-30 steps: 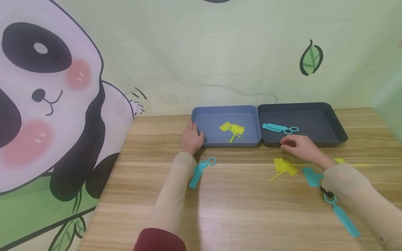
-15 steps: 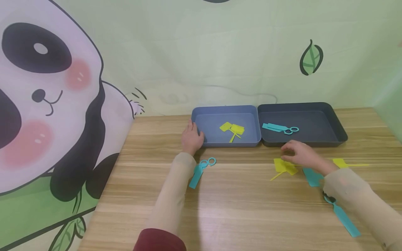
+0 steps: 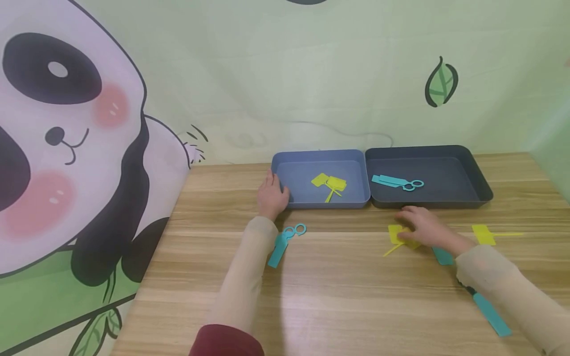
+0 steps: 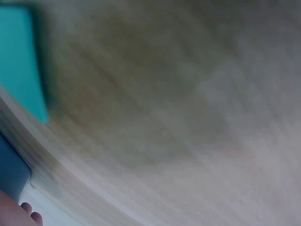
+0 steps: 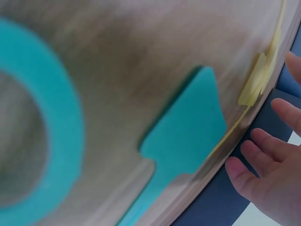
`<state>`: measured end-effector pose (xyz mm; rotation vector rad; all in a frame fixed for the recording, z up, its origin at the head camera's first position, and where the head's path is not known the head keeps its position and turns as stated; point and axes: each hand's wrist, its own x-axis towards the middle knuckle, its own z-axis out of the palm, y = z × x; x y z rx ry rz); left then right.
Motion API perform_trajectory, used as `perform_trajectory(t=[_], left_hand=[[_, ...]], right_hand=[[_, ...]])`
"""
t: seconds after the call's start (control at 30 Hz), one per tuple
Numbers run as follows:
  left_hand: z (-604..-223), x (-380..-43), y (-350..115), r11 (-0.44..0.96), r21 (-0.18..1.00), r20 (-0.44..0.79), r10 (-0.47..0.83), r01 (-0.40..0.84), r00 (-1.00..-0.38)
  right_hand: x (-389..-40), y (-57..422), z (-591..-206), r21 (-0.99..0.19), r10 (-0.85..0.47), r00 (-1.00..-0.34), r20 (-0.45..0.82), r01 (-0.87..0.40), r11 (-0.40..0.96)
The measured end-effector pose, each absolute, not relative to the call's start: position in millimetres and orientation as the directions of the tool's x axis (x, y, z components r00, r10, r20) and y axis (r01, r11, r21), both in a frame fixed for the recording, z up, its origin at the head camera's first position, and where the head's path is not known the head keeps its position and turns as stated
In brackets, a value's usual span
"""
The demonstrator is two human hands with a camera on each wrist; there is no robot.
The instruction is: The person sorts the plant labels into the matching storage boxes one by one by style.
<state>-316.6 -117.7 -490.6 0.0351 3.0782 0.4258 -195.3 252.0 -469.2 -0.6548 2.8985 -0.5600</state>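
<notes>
My left hand point(image 3: 272, 198) rests at the left wall of the blue tray point(image 3: 303, 204), fingers pointing away from me. My right hand point(image 3: 425, 227) is over a pair of yellow flag-shaped plastic tags point(image 3: 394, 231) with thin tails, hiding part of them. In the right wrist view its fingers point(image 5: 263, 141) are spread, with nothing between them. Beneath the right forearm lie a teal tag with a flat head point(image 5: 188, 122) and a teal ring point(image 5: 70, 113). Another yellow tag point(image 3: 484, 235) lies to the right. A teal tag with rings point(image 3: 278, 251) is beside the left sleeve.
Several yellow tags point(image 3: 338, 184) lie in the blue tray. The dark tray point(image 3: 432, 204) stands right beside it, holding teal tags with rings point(image 3: 392, 181) at its left. A teal strip point(image 3: 492, 314) shows near the right sleeve. A printed cloth point(image 3: 334, 89) hangs behind the wooden table point(image 3: 347, 306).
My right hand has come back from the dark tray's front edge, down toward me onto the yellow tags. My left hand has stayed at the blue tray.
</notes>
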Motion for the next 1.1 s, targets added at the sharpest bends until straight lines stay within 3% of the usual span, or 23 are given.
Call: perform_trajectory(t=[1.1], left_hand=[[-490.4,-316.7,-117.7,0.965,0.261,-0.004,0.035,0.033,-0.999]], right_hand=[[-186.2,251.4,-470.2,-0.350,-0.433,-0.895,-0.112,-0.372,0.860]])
